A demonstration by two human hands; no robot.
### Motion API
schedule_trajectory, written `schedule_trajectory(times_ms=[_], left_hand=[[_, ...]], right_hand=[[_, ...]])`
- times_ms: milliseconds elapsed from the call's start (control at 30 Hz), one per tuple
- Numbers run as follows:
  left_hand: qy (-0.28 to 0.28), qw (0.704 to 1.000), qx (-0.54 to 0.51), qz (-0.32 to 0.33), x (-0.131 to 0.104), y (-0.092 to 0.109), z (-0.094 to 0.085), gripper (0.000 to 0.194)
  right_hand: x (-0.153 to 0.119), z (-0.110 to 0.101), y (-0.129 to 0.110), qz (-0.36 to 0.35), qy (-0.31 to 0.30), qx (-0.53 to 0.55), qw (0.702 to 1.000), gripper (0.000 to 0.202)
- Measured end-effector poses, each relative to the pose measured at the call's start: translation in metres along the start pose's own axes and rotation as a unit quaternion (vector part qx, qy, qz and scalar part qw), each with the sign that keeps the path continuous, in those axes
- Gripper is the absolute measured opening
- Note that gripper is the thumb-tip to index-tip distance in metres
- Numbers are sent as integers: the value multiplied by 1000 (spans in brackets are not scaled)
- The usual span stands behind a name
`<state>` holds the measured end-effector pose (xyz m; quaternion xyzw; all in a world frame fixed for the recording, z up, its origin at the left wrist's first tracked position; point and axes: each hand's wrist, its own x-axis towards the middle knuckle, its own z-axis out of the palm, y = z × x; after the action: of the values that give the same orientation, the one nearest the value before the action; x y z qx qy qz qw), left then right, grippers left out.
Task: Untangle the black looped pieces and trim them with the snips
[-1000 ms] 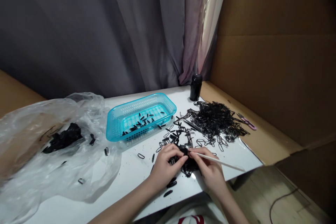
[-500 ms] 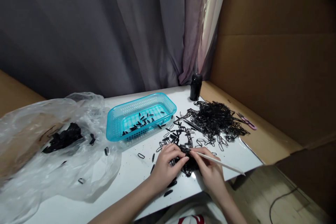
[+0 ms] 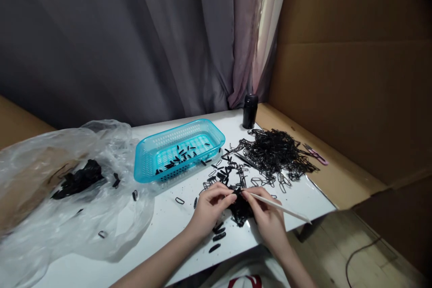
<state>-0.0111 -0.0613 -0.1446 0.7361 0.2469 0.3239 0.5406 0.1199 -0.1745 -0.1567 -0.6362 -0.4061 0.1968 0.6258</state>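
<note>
My right hand (image 3: 268, 216) is closed around a thin white stick (image 3: 286, 210), whose far end sticks out to the right over the table. Thumb and fingers of my left hand (image 3: 211, 207) are pinched together on a small black piece, mostly hidden by the fingertips. Both hands meet over a small dark heap of black pieces (image 3: 240, 215) near the table's front edge. Loose black clips (image 3: 222, 173) and open black loops lie just beyond the fingers. Several slim black pieces (image 3: 215, 248) rest below my left wrist.
A blue plastic basket (image 3: 145, 175) with some black pieces stands behind my left hand. A large tangle of black loops (image 3: 280, 150) lies back right, with pink-handled scissors (image 3: 317, 156) beside it. A black jar (image 3: 250, 111) stands behind. Clear plastic bags (image 3: 124, 229) cover the left side.
My left hand's fingers have closed into a tighter pinch over the dark heap. The white stick stays in my right hand. The view has shifted slightly.
</note>
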Motion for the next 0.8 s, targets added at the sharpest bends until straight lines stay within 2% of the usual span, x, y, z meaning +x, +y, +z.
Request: schedule_trajectory(times_ms=[167, 500, 800], left_hand=[[-22, 999, -28, -22, 1, 2, 1, 37], [-13, 999, -3, -33, -3, 2, 2, 22], [-27, 999, 14, -32, -3, 2, 2, 18]], right_hand=[[1, 1, 2, 14, 13, 31, 999, 20], [3, -3, -3, 59, 20, 173, 983, 26], [3, 0, -4, 81, 12, 198, 977, 26]])
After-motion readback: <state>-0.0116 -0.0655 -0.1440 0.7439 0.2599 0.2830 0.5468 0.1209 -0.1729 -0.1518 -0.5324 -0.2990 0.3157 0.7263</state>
